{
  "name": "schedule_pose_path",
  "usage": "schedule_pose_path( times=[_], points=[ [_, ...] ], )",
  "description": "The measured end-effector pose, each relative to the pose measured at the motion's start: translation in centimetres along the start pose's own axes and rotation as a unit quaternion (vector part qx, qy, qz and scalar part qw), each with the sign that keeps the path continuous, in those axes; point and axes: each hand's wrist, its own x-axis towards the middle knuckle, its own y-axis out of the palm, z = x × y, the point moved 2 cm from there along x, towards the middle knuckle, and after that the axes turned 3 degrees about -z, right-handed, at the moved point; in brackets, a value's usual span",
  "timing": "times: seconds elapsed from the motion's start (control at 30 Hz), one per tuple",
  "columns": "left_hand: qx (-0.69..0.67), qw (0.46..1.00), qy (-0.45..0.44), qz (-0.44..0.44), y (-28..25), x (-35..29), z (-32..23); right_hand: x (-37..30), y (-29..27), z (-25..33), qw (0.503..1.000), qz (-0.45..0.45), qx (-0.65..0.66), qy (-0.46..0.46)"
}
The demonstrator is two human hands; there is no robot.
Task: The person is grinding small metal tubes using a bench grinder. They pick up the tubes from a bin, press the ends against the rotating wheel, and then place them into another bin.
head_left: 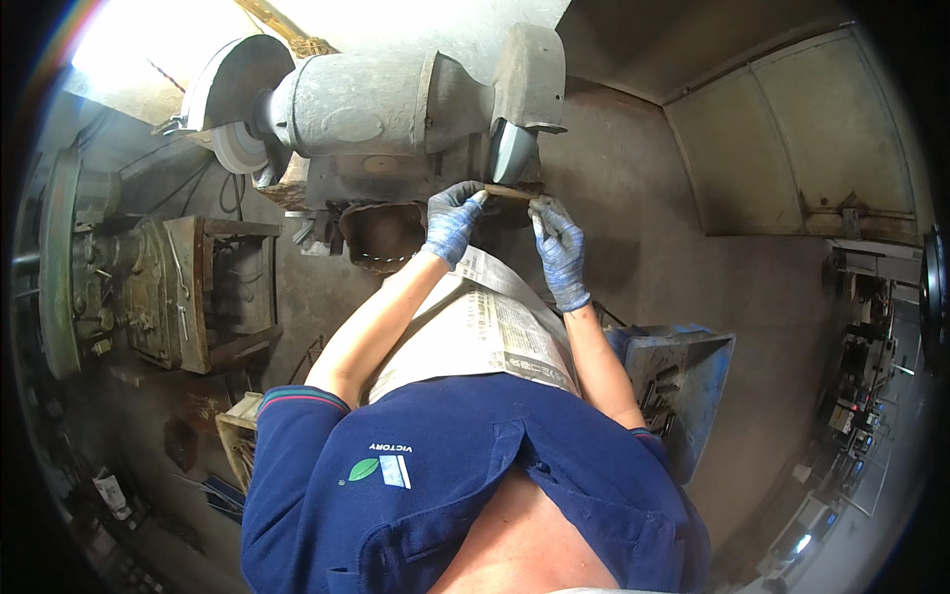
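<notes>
**Gloved hands holding a flat strip at the grinder wheel**

Nearest the camera, a dark blue polo shirt (445, 495) is filling the lower frame, and a sheet of newspaper (485, 332) is lying over the person's lap just beyond it. Both bare forearms are reaching up and away from the body across that paper.

The left hand (451, 220), in a blue knit glove, is pinching the left end of a thin flat metal strip (511, 192) between closed fingers. The right hand (560, 249), gloved the same way, is closing on the strip's right end, fingers curled around it. The strip is lying roughly level between the two hands, right under the grinding wheel (512, 150) and touching or nearly touching its lower edge; which one cannot be told.

That wheel is sitting at the right end of a grey bench grinder (386, 99), with a second wheel (236, 147) at the left end. A blue metal bin (683, 381) is standing to the person's right, and a dusty machine (119, 287) is standing to the left.
</notes>
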Motion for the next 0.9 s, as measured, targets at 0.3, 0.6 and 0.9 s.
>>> schedule_pose_path(
  times=[0.3, 0.6, 0.9],
  points=[
    [-0.046, 0.998, -0.024, -0.034, 0.6, 0.5, 0.8, 0.8, 0.5, -2.1, 0.999, -0.024, 0.02, 0.028],
    [-0.016, 0.997, -0.055, -0.059, -2.7, 1.1, -1.3, 0.9, 3.6, -2.2, 0.996, 0.044, 0.047, 0.061],
    [0.022, 0.999, -0.034, -0.026, 0.4, 2.0, 0.9, 0.9, 0.0, -4.9, 0.987, 0.0, 0.088, 0.134]
  ],
)
